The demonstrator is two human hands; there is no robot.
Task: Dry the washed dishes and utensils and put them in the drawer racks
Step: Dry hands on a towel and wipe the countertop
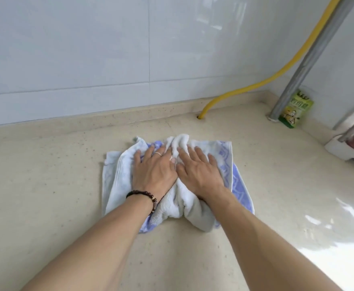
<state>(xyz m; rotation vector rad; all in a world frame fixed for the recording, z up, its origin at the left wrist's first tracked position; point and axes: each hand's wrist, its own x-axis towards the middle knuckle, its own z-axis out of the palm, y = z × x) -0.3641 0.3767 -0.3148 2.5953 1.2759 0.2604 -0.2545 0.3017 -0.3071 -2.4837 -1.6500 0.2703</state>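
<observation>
A white towel with a blue pattern [117,181] lies bunched on the beige countertop [46,185]. My left hand [153,171], with a ring and a dark bead bracelet at the wrist, lies flat on the towel's middle with fingers straight. My right hand [199,171] lies flat beside it, fingers spread, pressing the towel down. The two hands touch at the thumbs. No dishes or utensils show, and whatever may lie under the towel is hidden.
A yellow hose [255,85] runs down the tiled wall into a hole in the counter. A grey metal pipe [306,59] stands at the back right corner, with a green packet [295,111] behind it. A white appliance edge [348,152] sits at the right.
</observation>
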